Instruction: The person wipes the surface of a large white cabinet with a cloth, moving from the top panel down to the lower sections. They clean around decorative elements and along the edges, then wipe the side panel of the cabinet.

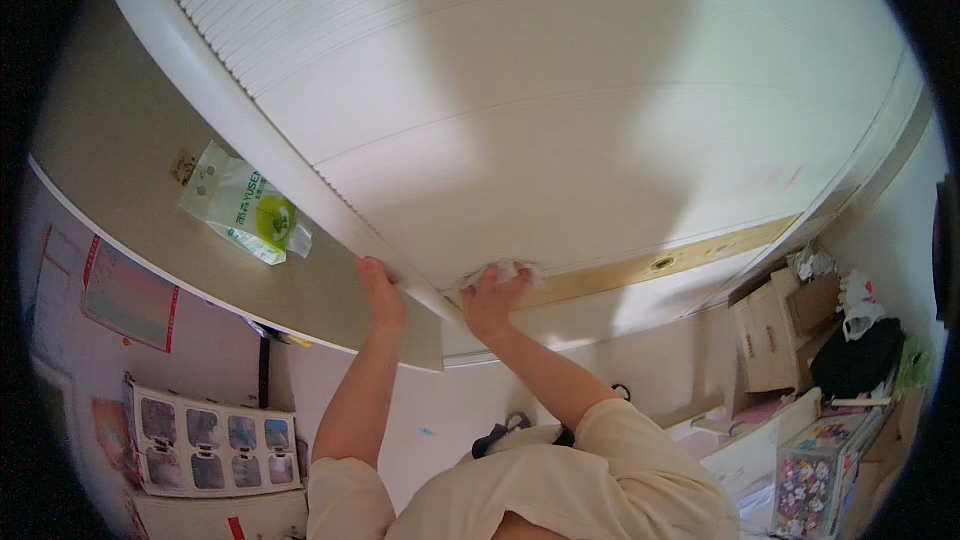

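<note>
My right hand [499, 300] presses a crumpled white wipe or tissue [510, 270] against the lower part of a white grooved door panel [555, 165], at the left end of a yellowish strip [660, 264]. To the left of it, my left hand [381, 296] grips the door's white edge frame [300, 172], its thumb and fingers around the edge. A green and white soft pack of wipes [247, 202] lies on the greyish board [330, 300] beyond my left hand.
A white organizer with several clear windows [217, 450] stands at lower left. At right are a small beige drawer cabinet [765, 337], a black bag [855, 360] and a clear box with colourful figures [806, 480]. A small blue scrap [426, 432] lies on the floor.
</note>
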`<action>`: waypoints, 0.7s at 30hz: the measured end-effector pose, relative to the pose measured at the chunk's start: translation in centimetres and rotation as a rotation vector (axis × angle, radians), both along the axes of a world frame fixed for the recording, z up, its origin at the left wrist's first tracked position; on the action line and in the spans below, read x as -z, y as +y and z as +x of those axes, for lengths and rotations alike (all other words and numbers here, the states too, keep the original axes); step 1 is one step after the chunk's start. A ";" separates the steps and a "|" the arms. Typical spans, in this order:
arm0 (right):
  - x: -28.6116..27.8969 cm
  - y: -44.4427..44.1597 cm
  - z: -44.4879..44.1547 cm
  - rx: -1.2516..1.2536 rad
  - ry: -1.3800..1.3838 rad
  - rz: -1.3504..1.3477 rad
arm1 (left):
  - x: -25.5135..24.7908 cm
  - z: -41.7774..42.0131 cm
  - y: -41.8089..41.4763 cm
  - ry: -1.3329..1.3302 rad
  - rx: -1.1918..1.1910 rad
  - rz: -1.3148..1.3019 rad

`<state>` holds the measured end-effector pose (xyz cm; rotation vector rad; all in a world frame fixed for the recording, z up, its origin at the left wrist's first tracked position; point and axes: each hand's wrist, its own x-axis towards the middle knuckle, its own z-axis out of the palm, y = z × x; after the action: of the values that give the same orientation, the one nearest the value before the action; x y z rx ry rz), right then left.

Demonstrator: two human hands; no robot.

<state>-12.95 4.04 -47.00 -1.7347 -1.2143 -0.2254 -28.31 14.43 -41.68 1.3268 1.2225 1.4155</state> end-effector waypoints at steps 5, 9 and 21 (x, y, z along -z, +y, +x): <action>1.3 1.8 -6.4 -0.197 -0.106 -0.084 | -3.8 2.2 -2.1 -0.132 0.177 0.148; 2.6 0.9 -2.9 -0.441 -0.323 -0.066 | -4.3 2.7 -2.2 -0.138 0.226 0.242; 3.7 -10.4 27.9 -0.111 -0.495 -0.390 | -4.4 4.3 -3.6 -0.263 -0.098 -0.023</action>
<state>14.98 -6.34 -50.71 -2.0032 -1.8047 -0.3880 -24.02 10.79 -37.30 1.0390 1.1354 1.5843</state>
